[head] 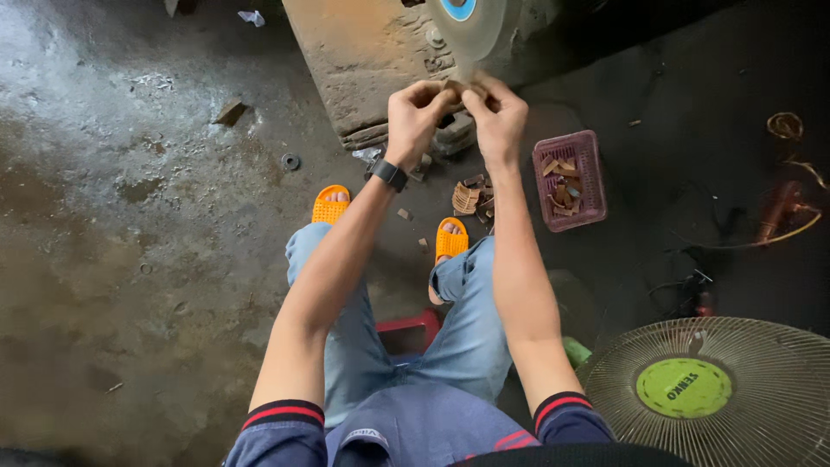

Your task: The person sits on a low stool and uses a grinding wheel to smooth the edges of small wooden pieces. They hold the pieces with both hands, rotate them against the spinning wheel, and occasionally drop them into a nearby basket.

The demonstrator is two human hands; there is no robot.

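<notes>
Wood piece (456, 89), one small brown bit, sits pinched between both hands right at the lower rim of the grinding wheel (471, 30). Left hand (417, 117) and right hand (495, 117) are each curled nearly closed, fingertips meeting on the piece from either side; a single black watch (388, 175) rings the left wrist. One wheel shows, pale with a blue centre, mounted on a worn machine base (367, 65) just left of and below it. Below the wheel, on the dark floor (130, 225), lie two orange sandals (331, 205), and beside the one nearer the wheel's right a loose heap of cut wood scraps (471, 197). To the lower right of the wheel stands one purple basket (591, 164), holding a scatter of similar brown wood pieces, perhaps a dozen, too jumbled to count surely. Far below the wheel to the right is one fan (718, 389) with a wire guard and green hub. Left of the wheel the floor opens wide, with only one metal ring (290, 161) and one small block (230, 111) lying on it; right of the wheel, cables and the basket crowd the space.
</notes>
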